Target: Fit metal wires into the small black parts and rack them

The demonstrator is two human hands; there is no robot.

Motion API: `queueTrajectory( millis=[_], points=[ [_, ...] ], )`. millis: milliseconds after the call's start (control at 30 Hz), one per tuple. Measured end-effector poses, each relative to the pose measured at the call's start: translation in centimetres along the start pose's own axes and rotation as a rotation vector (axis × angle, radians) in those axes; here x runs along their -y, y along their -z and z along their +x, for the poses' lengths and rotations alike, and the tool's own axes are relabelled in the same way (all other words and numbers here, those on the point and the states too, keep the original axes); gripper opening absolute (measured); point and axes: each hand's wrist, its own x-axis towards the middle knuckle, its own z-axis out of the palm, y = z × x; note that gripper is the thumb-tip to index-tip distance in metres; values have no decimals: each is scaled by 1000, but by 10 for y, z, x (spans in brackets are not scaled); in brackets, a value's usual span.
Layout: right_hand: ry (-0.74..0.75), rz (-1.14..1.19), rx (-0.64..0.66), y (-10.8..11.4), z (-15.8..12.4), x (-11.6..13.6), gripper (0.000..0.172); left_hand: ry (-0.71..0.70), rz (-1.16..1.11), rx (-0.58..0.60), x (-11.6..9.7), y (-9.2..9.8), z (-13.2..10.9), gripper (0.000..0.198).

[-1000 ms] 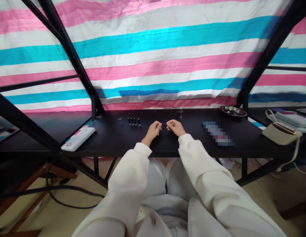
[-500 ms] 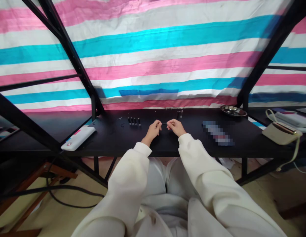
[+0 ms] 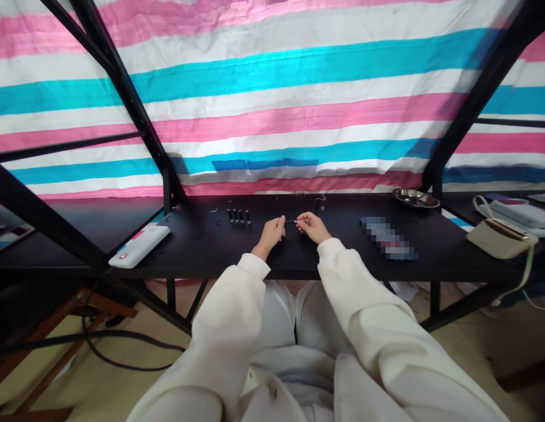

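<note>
Between my two hands, a slim dark stick [image 3: 291, 221] with a pale right end lies level, just above the black tabletop; its exact kind is too small to make out. My left hand [image 3: 271, 232] is closed at the stick's left end, thumb pressed against the fingers. At the pale end, my right hand [image 3: 313, 226] pinches it between thumb and fingertips. To the left of my hands, several short black cylinders [image 3: 238, 216] with pale tips lie in a row on the table.
A white power bank-like box [image 3: 139, 246] lies at the left. On the right are a round metal dish [image 3: 415, 198], a pixelated blue item [image 3: 388, 237] and a beige pouch [image 3: 501, 237]. Small pale scraps [image 3: 323, 202] lie along the back edge. Black frame posts [image 3: 143, 120] slant upward.
The fingers of my left hand have straightened slightly, and more of the stick, including its pale end, shows between my hands. Both arms stay in nearly the same place.
</note>
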Motion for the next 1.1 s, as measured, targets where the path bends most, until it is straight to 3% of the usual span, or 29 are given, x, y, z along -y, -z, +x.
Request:
queueTrajectory(
  millis=[133, 300, 433, 500, 667, 800, 933, 1100],
  points=[
    [57, -146, 11, -1, -3, -3, 31, -20, -9, -47, 1, 0, -1, 47],
    [252, -570, 57, 3, -8, 0, 11, -25, 23, -119, 4, 3, 0, 37],
    [246, -756, -97, 8, -8, 2, 8, 33, 18, -206, 6, 4, 3, 29],
    [254, -721, -113, 8, -8, 3, 11, 44, -33, -156, 7, 2, 4, 25],
    [263, -523, 126, 0, -11, 7, 15, 39, -224, 115, 4, -4, 3, 24],
    [182, -488, 138, -2, -12, 7, 11, 10, -291, 196, 1, -4, 1, 23],
    [177, -485, 142, -2, -13, 7, 10, 9, -294, 202, 4, -5, 2, 17],
    [186, -513, 32, -2, -9, 5, 16, -2, -143, 41, 7, -4, 1, 12]
  ],
)
